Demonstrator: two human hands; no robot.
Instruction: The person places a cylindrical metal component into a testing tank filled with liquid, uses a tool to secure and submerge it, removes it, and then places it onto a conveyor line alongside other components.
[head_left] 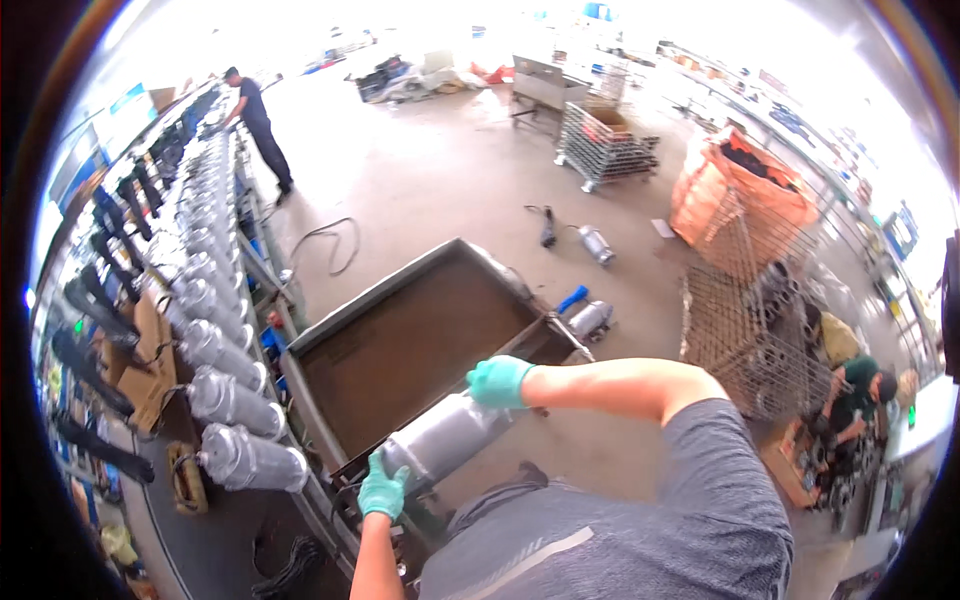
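green gloves (500,382), silver-grey cylinder (447,440), grey shirt (640,535), orange bag (708,190)

White glare is washing out far background; floor (430,165) is reflecting light, bin (415,340) is lying darker. Fisheye is bending outer edges, black corners are framing view; distant details are blurring.
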